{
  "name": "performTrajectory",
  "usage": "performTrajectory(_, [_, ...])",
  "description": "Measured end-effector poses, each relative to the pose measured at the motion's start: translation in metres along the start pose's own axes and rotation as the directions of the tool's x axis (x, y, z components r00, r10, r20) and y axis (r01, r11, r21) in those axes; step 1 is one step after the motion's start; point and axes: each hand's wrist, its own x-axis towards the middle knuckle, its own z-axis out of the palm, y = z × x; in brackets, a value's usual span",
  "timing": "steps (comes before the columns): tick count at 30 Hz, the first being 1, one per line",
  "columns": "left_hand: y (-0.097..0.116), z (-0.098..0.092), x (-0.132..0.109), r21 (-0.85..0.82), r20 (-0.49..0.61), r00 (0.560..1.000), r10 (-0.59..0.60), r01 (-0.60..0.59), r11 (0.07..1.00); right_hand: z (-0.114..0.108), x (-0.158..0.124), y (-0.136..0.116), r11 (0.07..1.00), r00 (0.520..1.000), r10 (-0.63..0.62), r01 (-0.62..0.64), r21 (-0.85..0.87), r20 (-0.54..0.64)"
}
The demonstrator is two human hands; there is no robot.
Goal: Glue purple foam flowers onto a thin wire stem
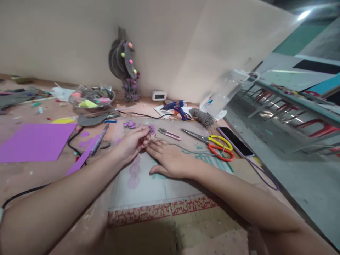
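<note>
My left hand (131, 143) pinches a small purple foam piece (152, 128) with its fingertips, right on the work mat (148, 184). My right hand (170, 159) lies flat on the mat just beside it, fingers stretched out toward the left hand and touching its fingertips. A thin wire or string runs from the purple piece to the right across the mat. Another purple cut-out (129, 124) lies a little to the left of the pinched piece.
Yellow-and-orange scissors (216, 145), small thread snips (170, 134), a blue glue gun (176, 107), a twine bundle (202, 117) and a phone (236, 141) lie right of my hands. A purple foam sheet (34, 141), a pen (98, 140), a black cable and a bowl of scraps (91, 99) sit left.
</note>
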Motion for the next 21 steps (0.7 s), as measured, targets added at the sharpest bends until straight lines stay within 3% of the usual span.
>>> performTrajectory(2, [0.000, -0.002, 0.000, 0.001, 0.018, 1.000, -0.012, 0.012, 1.000, -0.004, -0.006, -0.013, 0.971, 0.983, -0.142, 0.116, 0.207, 0.113])
performTrajectory(4, [0.000, -0.003, 0.000, 0.007, 0.025, 0.999, -0.022, 0.022, 1.000, -0.009, -0.014, -0.023, 0.861, 0.948, -0.239, 0.108, 0.497, 0.208])
performTrajectory(6, [-0.001, -0.003, 0.001, 0.024, 0.024, 1.000, -0.019, 0.018, 1.000, -0.012, -0.022, -0.028, 0.758, 0.971, -0.180, 0.034, 0.651, 0.159])
performTrajectory(9, [-0.002, -0.002, 0.001, 0.053, 0.026, 1.000, -0.006, 0.004, 0.999, -0.012, -0.028, -0.031, 0.819, 0.999, -0.020, 0.043, 0.572, -0.046])
performTrajectory(12, [-0.003, -0.001, 0.000, 0.088, 0.028, 1.000, 0.008, -0.010, 0.996, -0.013, -0.031, -0.035, 0.810, 0.999, -0.027, 0.008, 0.586, 0.024])
performTrajectory(14, [-0.004, -0.001, -0.001, 0.116, 0.031, 0.999, 0.015, -0.019, 0.993, -0.018, -0.033, -0.036, 0.765, 0.996, 0.084, -0.075, 0.639, 0.016])
performTrajectory(15, [-0.005, 0.000, -0.001, 0.126, 0.034, 0.999, 0.018, -0.022, 0.992, -0.021, -0.033, -0.034, 0.761, 0.979, 0.195, -0.110, 0.640, -0.064])
performTrajectory(16, [-0.007, 0.000, -0.002, 0.140, 0.036, 0.999, 0.023, -0.027, 0.990, -0.025, -0.032, -0.031, 0.775, 0.929, 0.314, -0.131, 0.619, -0.197])
performTrajectory(18, [-0.010, 0.001, -0.004, 0.198, 0.037, 0.998, 0.041, -0.048, 0.979, -0.030, -0.027, -0.020, 0.788, 0.781, 0.470, -0.160, 0.595, -0.412])
performTrajectory(19, [-0.011, 0.003, -0.005, 0.243, 0.041, 0.998, 0.053, -0.062, 0.968, -0.032, -0.024, -0.014, 0.775, 0.735, 0.513, -0.173, 0.608, -0.444])
performTrajectory(21, [-0.012, 0.006, -0.009, 0.345, 0.046, 0.996, 0.080, -0.091, 0.934, -0.030, -0.017, -0.002, 0.717, 0.727, 0.565, -0.199, 0.668, -0.390])
